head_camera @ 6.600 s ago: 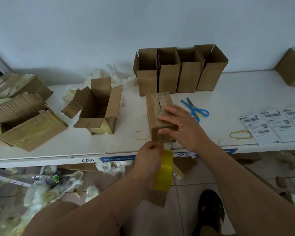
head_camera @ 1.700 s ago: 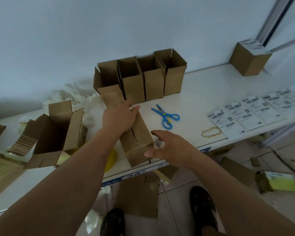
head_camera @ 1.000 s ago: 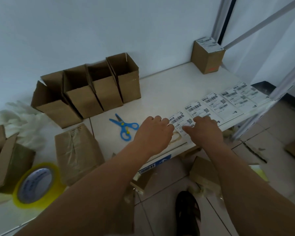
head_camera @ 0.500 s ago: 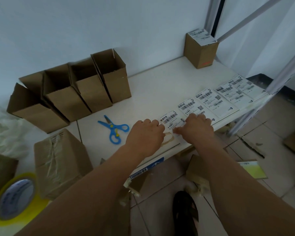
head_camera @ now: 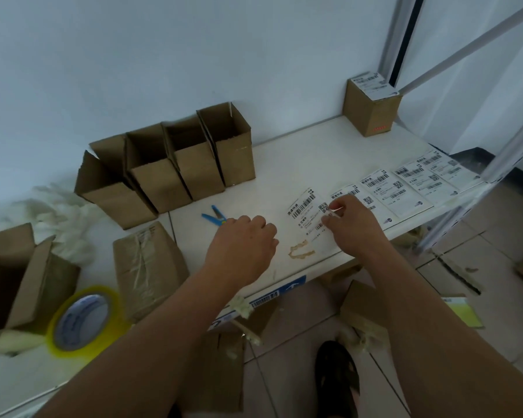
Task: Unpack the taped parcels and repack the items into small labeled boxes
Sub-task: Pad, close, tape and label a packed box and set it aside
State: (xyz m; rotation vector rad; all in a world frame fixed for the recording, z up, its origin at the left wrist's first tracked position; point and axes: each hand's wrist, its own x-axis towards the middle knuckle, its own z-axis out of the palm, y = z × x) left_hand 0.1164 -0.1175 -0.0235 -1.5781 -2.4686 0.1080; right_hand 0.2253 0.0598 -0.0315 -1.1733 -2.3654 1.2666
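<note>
My right hand (head_camera: pixel 352 229) pinches the right edge of a white shipping label (head_camera: pixel 305 211), lifting it off the white table (head_camera: pixel 299 155). My left hand (head_camera: pixel 242 245) hovers just left of it with fingers curled and nothing in it. More shipping labels (head_camera: pixel 405 188) lie in a row to the right. A small taped-shut box (head_camera: pixel 147 267) lies on its side at the left, beside a yellow tape roll (head_camera: pixel 83 321). Several small open boxes (head_camera: pixel 169 167) stand in a row at the back.
Blue scissors (head_camera: pixel 213 217) lie partly hidden behind my left hand. A labeled box (head_camera: pixel 372 107) stands at the back right corner. An opened parcel (head_camera: pixel 18 282) and white padding (head_camera: pixel 61 212) are at the left. Cardboard scraps (head_camera: pixel 357 306) litter the floor below the table edge.
My right hand has peeled the nearest label up from the row and holds it raised. My left hand has drawn back off the label to the left.
</note>
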